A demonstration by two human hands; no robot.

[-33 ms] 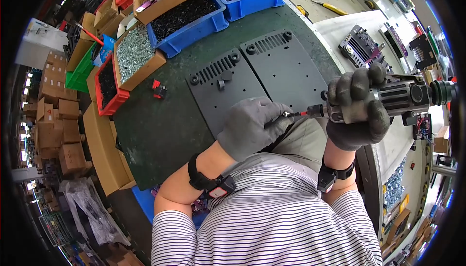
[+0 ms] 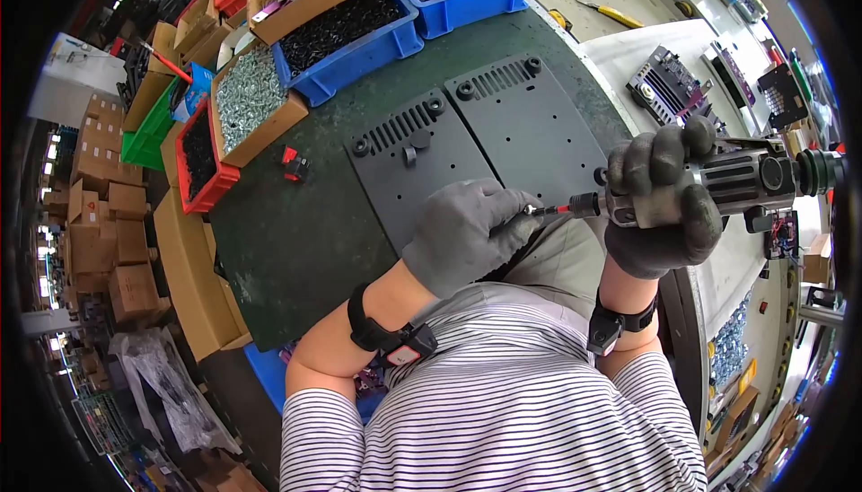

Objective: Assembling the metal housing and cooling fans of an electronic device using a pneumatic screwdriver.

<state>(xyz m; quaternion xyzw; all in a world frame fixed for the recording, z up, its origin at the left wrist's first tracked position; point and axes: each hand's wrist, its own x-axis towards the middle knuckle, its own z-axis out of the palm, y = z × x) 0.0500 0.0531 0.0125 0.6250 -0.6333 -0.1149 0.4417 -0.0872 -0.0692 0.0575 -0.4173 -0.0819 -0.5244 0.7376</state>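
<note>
My right hand (image 2: 663, 196), in a dark grey glove, is wrapped around the body of a power screwdriver (image 2: 741, 180) held sideways. Its red-banded bit (image 2: 564, 209) points left toward my left hand (image 2: 467, 233). That gloved hand pinches a small silver screw (image 2: 532, 211) at the bit's tip; the fingers partly hide it. Beyond both hands lie two dark flat metal plates (image 2: 546, 137), side by side, with slots and round rubber feet along the far edge. Two loose black round feet (image 2: 410, 158) rest on the left plate.
On the green tabletop (image 2: 287, 259) lies a small red-and-black part (image 2: 294, 165). Along the far left stand a cardboard box of silver screws (image 2: 250, 101), a red bin (image 2: 205, 173) and blue bins (image 2: 314, 88) of black parts. A yellow-handled cutter (image 2: 615, 14) lies on the right-hand bench.
</note>
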